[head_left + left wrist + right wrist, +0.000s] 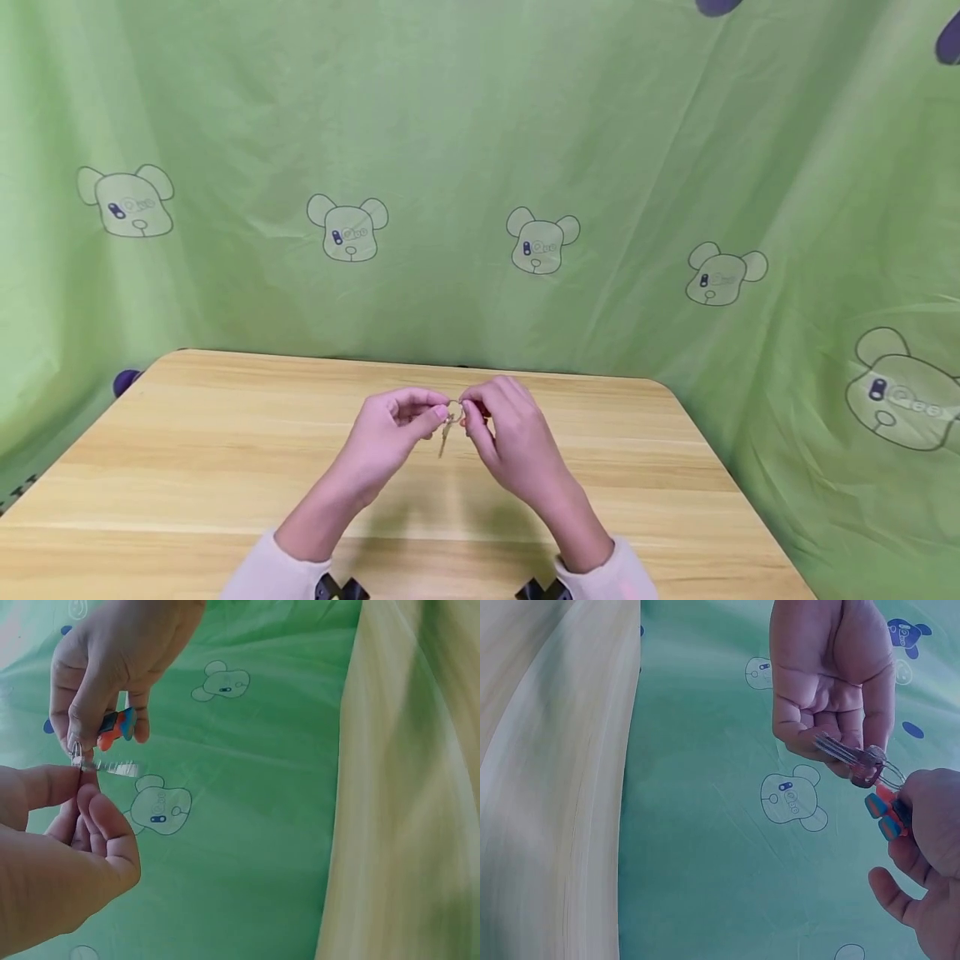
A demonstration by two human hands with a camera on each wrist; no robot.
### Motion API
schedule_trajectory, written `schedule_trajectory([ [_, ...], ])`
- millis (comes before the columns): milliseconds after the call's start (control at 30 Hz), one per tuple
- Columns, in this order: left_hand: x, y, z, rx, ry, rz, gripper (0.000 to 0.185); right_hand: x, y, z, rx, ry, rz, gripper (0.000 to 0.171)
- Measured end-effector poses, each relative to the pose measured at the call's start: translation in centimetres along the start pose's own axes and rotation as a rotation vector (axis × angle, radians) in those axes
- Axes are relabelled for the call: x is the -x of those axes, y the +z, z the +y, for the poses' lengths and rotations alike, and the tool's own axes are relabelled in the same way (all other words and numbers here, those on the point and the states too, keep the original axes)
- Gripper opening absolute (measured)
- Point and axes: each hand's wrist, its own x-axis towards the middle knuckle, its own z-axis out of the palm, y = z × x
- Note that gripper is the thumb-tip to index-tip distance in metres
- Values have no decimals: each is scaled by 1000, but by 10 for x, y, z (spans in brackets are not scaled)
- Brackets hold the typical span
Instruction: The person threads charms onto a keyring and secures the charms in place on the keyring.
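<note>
Left hand (392, 429): fingers pinching one side of the key ring (895, 769)
Right hand (516, 433): fingers gripping the opposite side, orange-and-blue charm (114, 735) alongside
Key ring: hanging between both hands, above the table (225, 475)
Keys (840, 750): dangling, possibly falling if fingers are slipping on thin metal

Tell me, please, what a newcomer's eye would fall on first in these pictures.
Probably the green backdrop would come first, its cartoon animal heads lined up behind the wooden table. Next come the left hand and right hand, above the table, with a key ring pinched between them and keys on it. In the left wrist view, a colourful charm stands out at the right hand.
</note>
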Motion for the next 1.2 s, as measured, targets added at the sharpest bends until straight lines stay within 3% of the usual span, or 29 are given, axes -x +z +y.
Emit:
schedule_trajectory([
  [167, 1, 0, 2, -112, 97, 25, 11, -1, -2, -2, 11, -12, -20, 5],
  [500, 3, -7, 7, -222, 179, -64, 10, 0, -3, -3, -32, 0, -43, 5],
  [700, 2, -5, 7, -178, 140, -16, 12, 0, 0, -2, -19, 2, -10, 12],
  [967, 1, 2, 3, 75, -13, 8, 20, -1, 2, -3, 24, 29, 33, 5],
  [1067, 1, 3, 3, 52, -5, 28, 16, -1, 2, -4, 28, 20, 30, 5],
  [1200, 2, 2, 3, -74, 75, 34, 11, 0, 1, -4, 28, 4, 7, 5],
])
